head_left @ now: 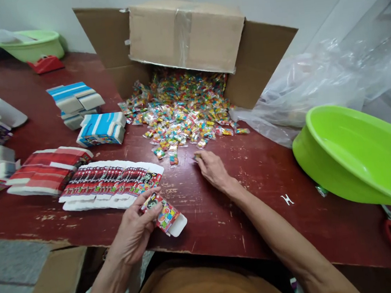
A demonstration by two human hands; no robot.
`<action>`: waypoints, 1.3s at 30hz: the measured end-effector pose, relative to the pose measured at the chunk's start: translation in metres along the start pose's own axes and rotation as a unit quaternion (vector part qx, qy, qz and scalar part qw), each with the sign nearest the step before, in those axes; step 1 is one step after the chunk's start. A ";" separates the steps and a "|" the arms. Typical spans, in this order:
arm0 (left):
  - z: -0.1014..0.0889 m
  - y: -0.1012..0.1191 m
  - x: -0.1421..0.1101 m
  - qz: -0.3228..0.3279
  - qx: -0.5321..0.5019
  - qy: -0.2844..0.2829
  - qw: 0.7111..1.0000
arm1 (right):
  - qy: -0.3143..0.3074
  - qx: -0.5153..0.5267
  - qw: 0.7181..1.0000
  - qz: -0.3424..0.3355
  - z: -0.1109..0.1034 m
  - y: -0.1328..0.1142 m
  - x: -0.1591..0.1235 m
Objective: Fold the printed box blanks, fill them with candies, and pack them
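Head view: right hand (213, 168) palm-down, left hand (134, 228) around small box (163, 212)

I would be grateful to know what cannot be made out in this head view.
What the right hand has at its fingertips: too small, blurred.
Inside of the small box in the left hand: hidden by its printed front.
Carton's depths: behind its top flap and candy packets.
Bright green basin's right side: cut off by the edge.

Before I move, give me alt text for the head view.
Left hand holds a small red box; right hand pinches a small item beside candy packets spilling from a cardboard carton. Flattened red boxes lie left, a green basin right.
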State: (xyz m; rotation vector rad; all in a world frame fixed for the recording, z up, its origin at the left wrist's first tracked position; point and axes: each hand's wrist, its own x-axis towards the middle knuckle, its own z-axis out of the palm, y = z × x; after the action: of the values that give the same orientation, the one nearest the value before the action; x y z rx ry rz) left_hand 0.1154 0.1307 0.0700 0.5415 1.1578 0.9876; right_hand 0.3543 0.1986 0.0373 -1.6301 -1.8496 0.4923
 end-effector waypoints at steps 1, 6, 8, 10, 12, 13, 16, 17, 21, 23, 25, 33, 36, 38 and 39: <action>0.000 0.001 0.002 0.010 -0.009 0.014 1.000 | 0.008 0.041 0.999 0.013 -0.005 -0.005 -0.007; 0.003 0.000 0.008 0.036 -0.023 0.054 0.998 | 0.010 0.384 0.915 0.121 -0.016 -0.038 -0.050; 0.006 -0.003 0.006 0.010 -0.029 0.022 0.999 | 0.039 0.402 0.903 0.144 -0.012 -0.046 -0.060; 0.009 -0.007 0.002 -0.026 -0.034 -0.022 0.999 | 0.050 0.381 0.912 0.146 -0.009 -0.048 -0.063; 0.012 -0.014 -0.002 -0.060 -0.032 -0.077 0.995 | 0.031 0.353 0.927 0.122 -0.010 -0.047 -0.061; 0.014 -0.018 -0.004 -0.076 -0.026 -0.110 0.991 | 0.012 0.339 0.935 0.104 -0.012 -0.046 -0.059; 0.017 -0.028 -0.006 -0.110 0.009 -0.203 0.973 | -0.047 0.293 0.954 0.043 -0.024 -0.041 -0.055; 0.018 -0.030 -0.006 -0.110 0.022 -0.220 0.969 | -0.057 0.271 0.961 0.024 -0.029 -0.040 -0.053; 0.022 -0.034 -0.004 -0.066 0.074 -0.241 0.965 | -0.057 0.161 0.982 -0.077 -0.041 -0.036 -0.051; 0.025 -0.033 -0.004 -0.030 0.103 -0.242 0.964 | -0.064 0.128 0.981 -0.127 -0.040 -0.039 -0.053; 0.029 -0.031 -0.006 0.002 0.124 -0.229 0.965 | -0.070 0.128 0.979 -0.142 -0.036 -0.045 -0.056; 0.040 -0.020 -0.011 -0.069 0.001 -0.145 0.987 | -0.014 0.392 0.914 0.104 -0.027 -0.049 -0.061; 0.040 -0.022 -0.009 -0.072 -0.014 -0.130 0.989 | -0.110 0.491 0.846 0.178 -0.018 -0.046 -0.064; 0.040 -0.026 -0.009 -0.051 0.007 -0.129 0.990 | -0.172 0.521 0.813 0.192 -0.010 -0.048 -0.067; 0.040 -0.028 -0.009 -0.036 0.020 -0.128 0.991 | -0.186 0.523 0.810 0.188 -0.007 -0.049 -0.069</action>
State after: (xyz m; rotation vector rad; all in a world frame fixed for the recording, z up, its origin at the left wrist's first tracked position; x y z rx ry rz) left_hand 0.1615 0.1142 0.0660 0.6354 0.9624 0.8085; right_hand 0.3253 0.1218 0.0598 -1.0972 -1.0378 1.7389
